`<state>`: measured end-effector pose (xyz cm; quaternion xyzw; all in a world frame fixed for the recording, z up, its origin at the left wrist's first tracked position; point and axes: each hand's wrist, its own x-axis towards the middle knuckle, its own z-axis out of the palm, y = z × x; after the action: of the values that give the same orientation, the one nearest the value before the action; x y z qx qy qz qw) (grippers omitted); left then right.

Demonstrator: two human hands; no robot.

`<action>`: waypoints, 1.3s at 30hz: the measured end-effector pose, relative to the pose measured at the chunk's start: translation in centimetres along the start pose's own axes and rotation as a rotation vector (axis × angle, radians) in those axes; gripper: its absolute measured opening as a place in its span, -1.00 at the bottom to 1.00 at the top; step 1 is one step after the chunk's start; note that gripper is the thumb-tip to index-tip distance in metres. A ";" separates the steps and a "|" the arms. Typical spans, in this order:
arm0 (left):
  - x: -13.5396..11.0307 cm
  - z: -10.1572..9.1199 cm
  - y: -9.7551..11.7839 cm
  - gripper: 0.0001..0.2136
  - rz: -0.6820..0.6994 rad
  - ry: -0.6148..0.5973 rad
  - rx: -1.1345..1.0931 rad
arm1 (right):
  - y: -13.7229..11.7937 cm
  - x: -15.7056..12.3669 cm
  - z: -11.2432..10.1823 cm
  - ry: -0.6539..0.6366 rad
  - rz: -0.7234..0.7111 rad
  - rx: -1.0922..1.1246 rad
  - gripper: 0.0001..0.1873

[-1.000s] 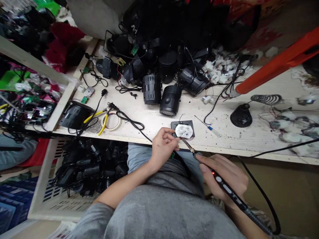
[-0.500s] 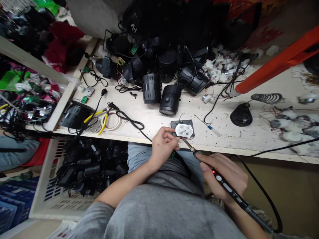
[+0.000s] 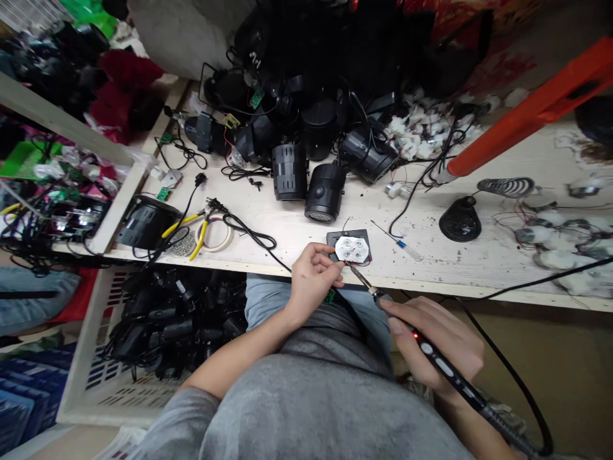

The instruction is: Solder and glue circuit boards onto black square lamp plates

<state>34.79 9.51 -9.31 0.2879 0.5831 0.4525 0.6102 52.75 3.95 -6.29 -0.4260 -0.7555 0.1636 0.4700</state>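
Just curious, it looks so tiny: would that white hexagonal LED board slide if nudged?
Probably: the hexagonal LED board looks thin and light, and the left hand pinches at its edge, perhaps steadying it against the soldering iron in the right hand. It seems stiff, lying flat on a dark plate.

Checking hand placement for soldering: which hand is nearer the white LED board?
Left. The left hand is at the left edge of the LED board; the right hand sits below the bench edge, holding the soldering iron.
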 end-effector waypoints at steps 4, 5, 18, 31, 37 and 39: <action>0.0 0.0 0.0 -0.58 0.005 -0.001 0.002 | 0.2 -0.1 0.0 -0.014 0.021 0.003 -0.66; -0.1 0.0 0.0 -0.57 0.005 -0.002 -0.001 | 0.2 -0.2 0.1 -0.001 0.022 0.009 -0.66; 0.0 -0.4 -0.2 -0.59 0.030 -0.031 0.001 | 1.8 -0.7 0.9 0.124 0.035 -0.186 -0.59; 1.8 -5.0 0.7 -0.80 0.405 -0.211 0.466 | 5.3 1.7 6.1 0.072 -0.079 -0.320 -0.54; 4.5 -14.5 7.3 -0.46 0.735 -0.224 1.473 | 5.6 1.6 6.5 0.129 -0.088 -0.355 -0.44; 5.3 -16.1 8.2 -0.51 0.702 -0.228 1.636 | 5.6 1.5 6.6 0.138 -0.079 -0.359 -0.45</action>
<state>16.83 14.87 -6.94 0.8377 0.5373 0.0249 0.0949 49.54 9.41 -12.37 -0.4833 -0.7545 -0.0219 0.4434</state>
